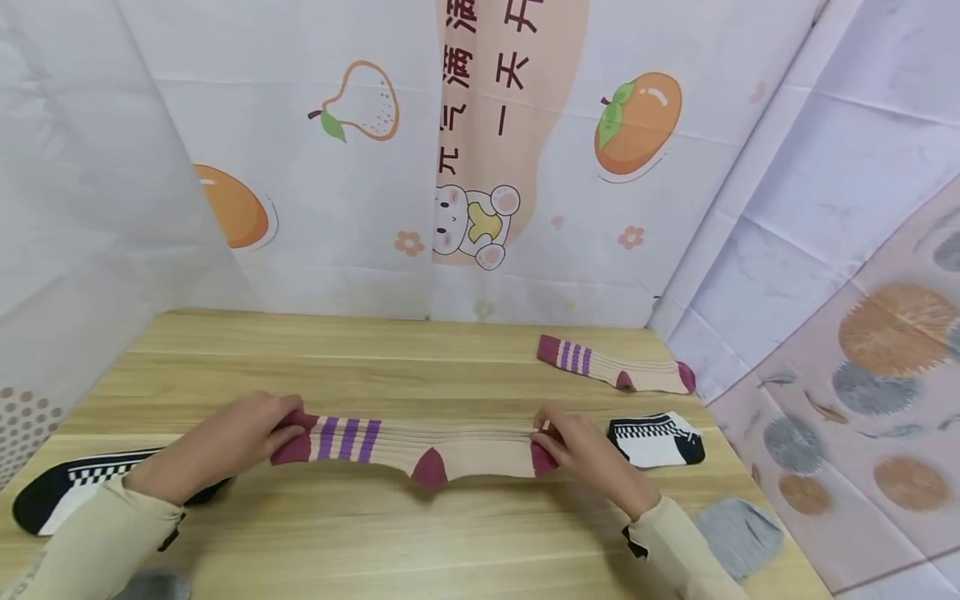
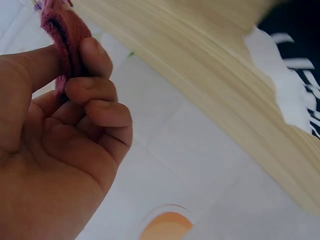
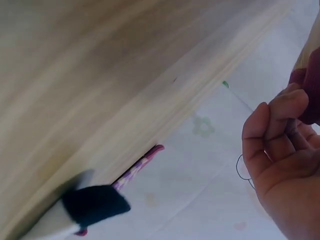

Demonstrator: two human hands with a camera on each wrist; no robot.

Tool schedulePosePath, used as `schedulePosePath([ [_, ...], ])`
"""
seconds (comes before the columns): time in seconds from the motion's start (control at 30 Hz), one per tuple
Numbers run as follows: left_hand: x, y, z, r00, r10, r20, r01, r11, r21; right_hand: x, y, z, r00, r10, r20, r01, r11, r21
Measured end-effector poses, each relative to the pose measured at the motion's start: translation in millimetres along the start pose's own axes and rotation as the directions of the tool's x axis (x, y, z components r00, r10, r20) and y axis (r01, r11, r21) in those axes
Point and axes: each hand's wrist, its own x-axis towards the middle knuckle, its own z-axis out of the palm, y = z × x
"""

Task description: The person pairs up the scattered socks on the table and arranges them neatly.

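A cream ribbed sock (image 1: 480,450) with purple stripes and maroon cuff, heel and toe is stretched sideways between both hands, its heel hanging down. My left hand (image 1: 262,429) pinches the maroon cuff; the left wrist view shows thumb and fingers of that hand (image 2: 75,115) curled on the cuff's edge (image 2: 65,35). At the other end, my right hand (image 1: 573,446) pinches the maroon toe, and the right wrist view has this hand (image 3: 285,145) with the toe (image 3: 312,90) at its fingertips. A matching sock (image 1: 615,367) lies flat at the back right.
On the wooden table (image 1: 360,350), a black-and-white ankle sock (image 1: 656,439) lies at the right, with a grey sock (image 1: 738,533) nearer. Another black-and-white sock (image 1: 45,496) is partly behind the left forearm. A grey piece (image 1: 153,585) shows at the bottom edge. Printed curtains (image 1: 360,192) border the table.
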Motion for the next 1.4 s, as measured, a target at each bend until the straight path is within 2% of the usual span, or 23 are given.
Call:
schedulePosePath([
  [0.2,-0.8,17.3,13.3,0.999,0.049,-0.011,-0.049,0.997,0.066,-16.0,3.1,-1.9,1.000,0.012,0.002,-0.012,0.998,-0.057],
  [0.37,-2.1,30.3,22.4,0.995,0.096,0.009,-0.097,0.994,0.042,-29.7,7.3,-2.5,0.999,0.022,0.023,-0.019,0.996,-0.087],
  [0.5,-1.5,41.7,27.1,0.995,0.073,0.070,-0.075,0.997,0.019,-40.9,8.1,-1.6,0.999,0.031,0.042,-0.025,0.991,-0.134],
  [0.63,-2.7,50.8,34.6,0.990,0.081,0.117,-0.084,0.996,0.027,-48.3,3.3,2.4,0.999,-0.033,0.043,0.044,0.959,-0.279],
  [0.77,-4.0,57.8,43.5,0.984,0.095,0.150,-0.099,0.995,0.019,-52.2,-1.6,6.9,0.996,-0.069,0.065,0.087,0.932,-0.352],
  [0.97,-2.6,61.9,53.4,0.969,0.081,0.234,-0.062,0.994,-0.090,-55.8,-0.3,11.3,0.994,-0.033,0.105,0.070,0.923,-0.379],
  [1.1,-1.8,62.5,57.1,0.961,0.069,0.268,-0.036,0.992,-0.125,-57.3,1.6,12.5,0.994,-0.052,0.099,0.086,0.916,-0.391],
  [1.27,-6.3,62.4,58.4,0.957,0.053,0.284,-0.030,0.996,-0.085,-62.3,-0.3,10.4,0.993,-0.062,0.096,0.096,0.907,-0.409],
  [1.4,-9.0,60.7,50.7,0.966,0.040,0.254,-0.026,0.998,-0.057,-68.7,-6.0,0.5,0.994,-0.030,0.106,0.073,0.902,-0.426],
])
